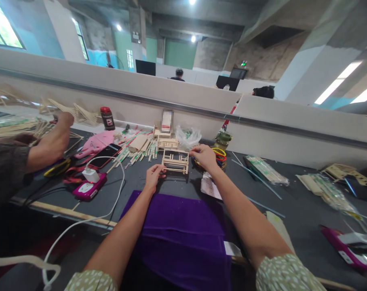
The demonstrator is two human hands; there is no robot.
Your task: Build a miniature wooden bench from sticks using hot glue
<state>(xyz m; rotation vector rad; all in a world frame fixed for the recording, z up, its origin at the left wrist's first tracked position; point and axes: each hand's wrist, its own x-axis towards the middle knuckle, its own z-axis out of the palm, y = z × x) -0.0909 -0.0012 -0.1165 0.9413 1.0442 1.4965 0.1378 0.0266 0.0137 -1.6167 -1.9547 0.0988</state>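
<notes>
A small frame of pale wooden sticks (175, 161) is held between my two hands above the dark table. My left hand (155, 178) pinches its lower left corner. At its upper right corner, the fingers of my right hand (204, 157) are closed on it. Just behind stands a second stick structure (167, 143), with a phone (167, 120) propped upright at the back. Coiled yellow and red cable (220, 157) lies beside my right hand, partly hidden by it. A purple cloth (177, 218) hangs over the table edge below my forearms.
A co-worker's hand (64, 123) handles sticks at the left. A magenta power strip (89, 186) with a white cable, a dark phone (106, 155), a red-capped bottle (107, 118) and loose sticks (138, 146) lie left. Bagged sticks (266, 169) lie right.
</notes>
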